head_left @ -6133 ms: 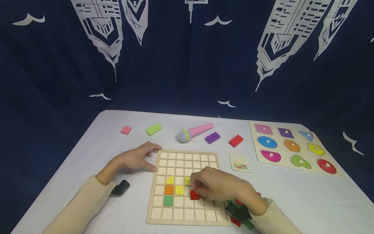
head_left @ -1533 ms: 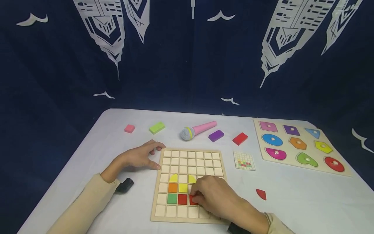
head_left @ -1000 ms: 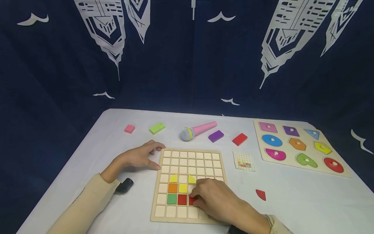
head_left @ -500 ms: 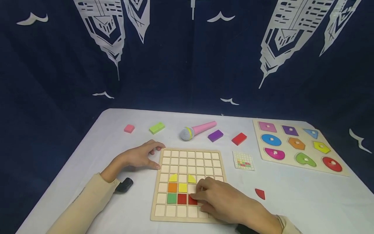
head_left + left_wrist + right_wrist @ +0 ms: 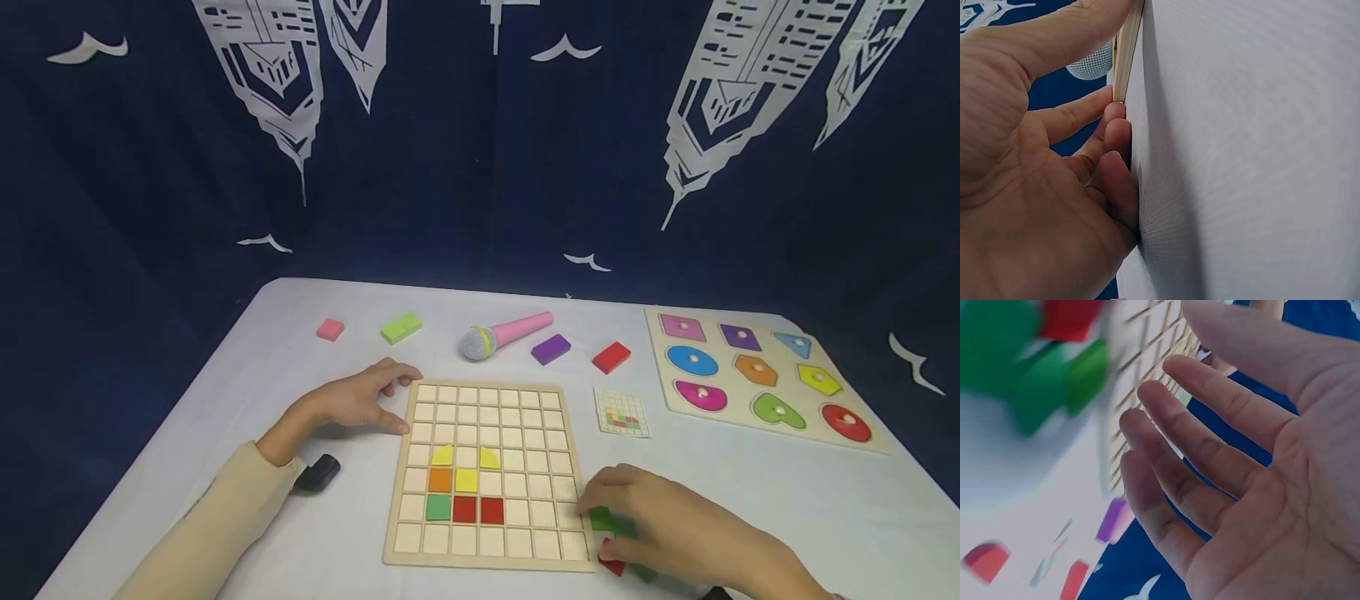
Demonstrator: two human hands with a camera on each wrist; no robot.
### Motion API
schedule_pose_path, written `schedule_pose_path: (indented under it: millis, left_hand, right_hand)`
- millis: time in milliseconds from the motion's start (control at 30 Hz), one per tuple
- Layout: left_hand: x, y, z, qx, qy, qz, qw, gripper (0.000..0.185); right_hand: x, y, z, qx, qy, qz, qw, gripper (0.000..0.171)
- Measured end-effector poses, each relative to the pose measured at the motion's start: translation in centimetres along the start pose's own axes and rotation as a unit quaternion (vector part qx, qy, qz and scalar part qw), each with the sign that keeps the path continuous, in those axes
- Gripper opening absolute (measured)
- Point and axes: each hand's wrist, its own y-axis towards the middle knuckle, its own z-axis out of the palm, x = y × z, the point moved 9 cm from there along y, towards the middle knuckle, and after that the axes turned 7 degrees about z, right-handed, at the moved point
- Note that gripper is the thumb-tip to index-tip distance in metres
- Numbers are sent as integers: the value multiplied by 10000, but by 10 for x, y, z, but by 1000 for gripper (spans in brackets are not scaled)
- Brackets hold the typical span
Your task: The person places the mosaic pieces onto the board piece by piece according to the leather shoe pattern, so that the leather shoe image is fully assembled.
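A wooden grid board [image 5: 491,542] lies on the white table. At its upper left corner, my left hand [image 5: 352,404] rests thumb and index fingertip against the edge. Set in the cells are two red square tiles [image 5: 491,511], a green [image 5: 438,507], an orange [image 5: 440,480] and a yellow square [image 5: 466,481], plus two yellow rounded pieces [image 5: 489,458]. My right hand [image 5: 667,521] hovers with parted fingers over loose green tiles [image 5: 602,518] and a red tile [image 5: 613,567] by the board's right edge. The right wrist view shows nothing in its palm [image 5: 1260,544].
A small pattern card [image 5: 622,413] lies right of the board, a shape puzzle [image 5: 795,421] beyond it. Along the back are a toy microphone [image 5: 506,335] and pink [image 5: 330,330], lime [image 5: 401,328], purple [image 5: 551,349] and red blocks [image 5: 611,357]. A red rounded piece [image 5: 988,561] shows in the right wrist view.
My right hand has let go of the second red tile, now in a cell beside the first, and moved right to the loose tiles. My left hand stays at the board's corner.
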Motion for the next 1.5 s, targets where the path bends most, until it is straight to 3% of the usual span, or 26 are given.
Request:
schedule_pose_path:
  millis: [200, 267, 400, 600, 767, 1300, 1500]
  left_hand:
    - [1, 1, -3, -15, 75, 17, 10000, 79]
    - [1, 1, -3, -13, 61, 11, 10000, 79]
    - [0, 0, -2, -7, -29, 16, 10000, 79]
    - [1, 0, 2, -11, -30, -105, 9999, 78]
    - [1, 1, 2, -19, 44, -146, 9999, 79]
    - [2, 0, 2, -31, 67, -162, 9998, 79]
    - [3, 1, 2, -53, 77, -156, 9998, 78]
  right_hand:
    - [-42, -10, 17, 310, 206, 1048, 9938, 48]
    - [-48, -9, 19, 338, 312, 1025, 9937, 48]
    - [-46, -5, 14, 217, 500, 461, 9974, 48]
    - [-38, 1, 13, -148, 731, 195, 9970, 33]
    - [-33, 7, 12, -424, 460, 227, 9978, 25]
    - [-28, 7, 1, -405, -175, 363, 9984, 24]
    - [-5, 12, -10, -571, -28, -93, 9983, 21]
